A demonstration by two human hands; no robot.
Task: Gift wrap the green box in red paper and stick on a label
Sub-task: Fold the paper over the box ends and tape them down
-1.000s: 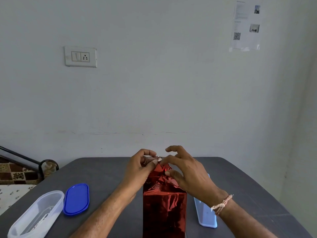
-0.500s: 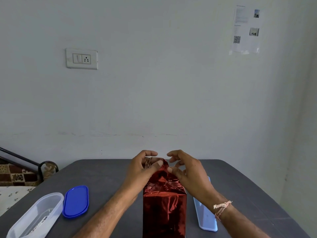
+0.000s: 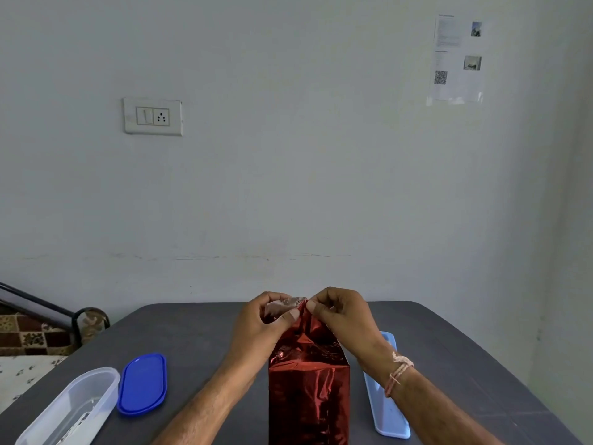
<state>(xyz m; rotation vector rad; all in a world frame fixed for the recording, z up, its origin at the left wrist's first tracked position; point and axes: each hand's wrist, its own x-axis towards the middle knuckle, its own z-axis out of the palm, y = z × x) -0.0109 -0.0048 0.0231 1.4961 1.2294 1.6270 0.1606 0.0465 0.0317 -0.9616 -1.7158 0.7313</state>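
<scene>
A tall box wrapped in shiny red paper (image 3: 308, 399) stands upright at the near middle of the dark grey table (image 3: 199, 335). No green shows; the paper covers the box. Above its top, the loose red paper is gathered into a peak. My left hand (image 3: 263, 326) pinches that peak from the left with thumb and fingers, and a shiny clear bit, perhaps tape, shows by its fingertips. My right hand (image 3: 345, 319) pinches the same peak from the right, fingers curled. No label is visible.
A clear oval container (image 3: 69, 409) lies at the near left with its blue lid (image 3: 142, 383) beside it. A light blue flat tray or lid (image 3: 386, 409) lies right of the box, under my right wrist. A white wall stands behind the table.
Both hands have closed in on the paper's top. The right hand's fingers, spread over the top a second ago, now pinch the peak together with the left hand.
</scene>
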